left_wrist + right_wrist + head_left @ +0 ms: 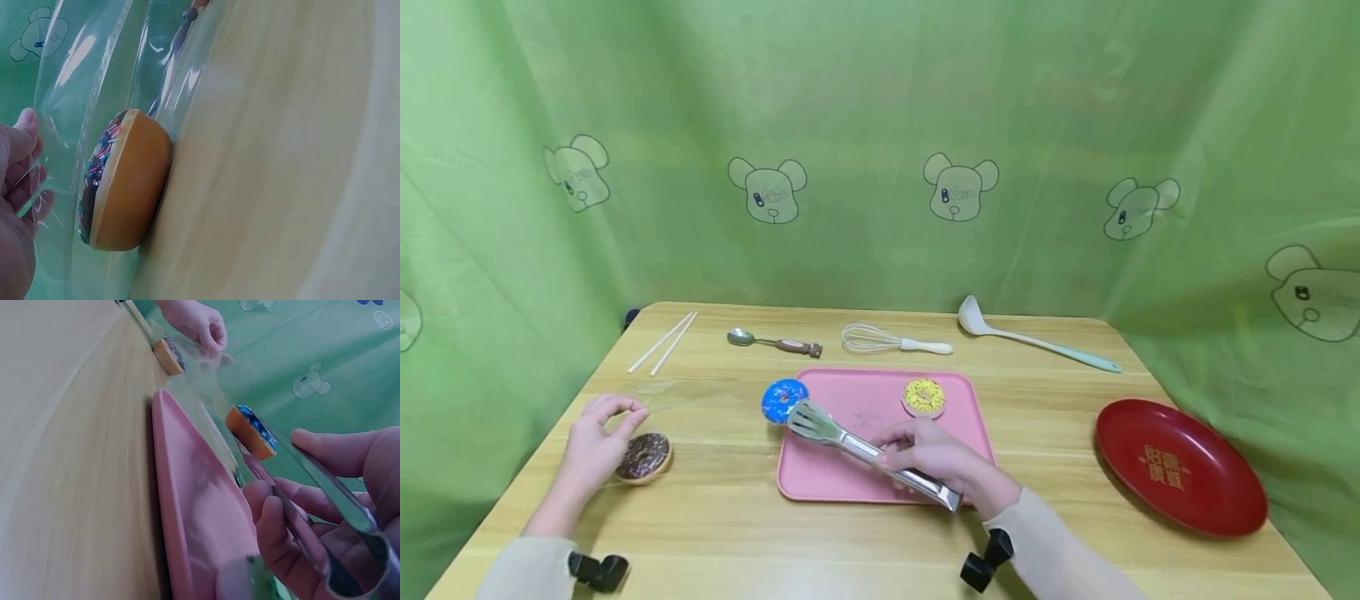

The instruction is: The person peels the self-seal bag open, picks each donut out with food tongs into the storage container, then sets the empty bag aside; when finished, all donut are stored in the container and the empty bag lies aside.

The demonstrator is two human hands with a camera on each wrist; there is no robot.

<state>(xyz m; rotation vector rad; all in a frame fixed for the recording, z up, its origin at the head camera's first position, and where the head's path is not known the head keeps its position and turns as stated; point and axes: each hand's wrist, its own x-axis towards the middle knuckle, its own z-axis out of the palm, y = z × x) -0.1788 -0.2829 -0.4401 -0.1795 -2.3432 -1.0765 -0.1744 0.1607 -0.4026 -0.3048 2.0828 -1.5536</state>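
My left hand (613, 417) pinches the edge of a clear plastic bag (94, 75) beside a chocolate sprinkled donut (643, 457) that lies on the table. The film drapes over the donut (128, 181); whether it lies inside the bag I cannot tell. My right hand (917, 454) grips metal tongs (850, 443) over the pink tray (880, 487). The tong tips reach the blue-iced donut (784, 398) at the tray's far-left corner, seen also in the right wrist view as the blue donut (251, 432). A yellow donut (923, 397) lies on the tray's far side.
Along the table's back lie chopsticks (662, 342), a spoon (772, 340), a whisk (891, 340) and a pale ladle (1037, 340). A red plate (1180, 465) sits at the right. Green curtains enclose the table on three sides.
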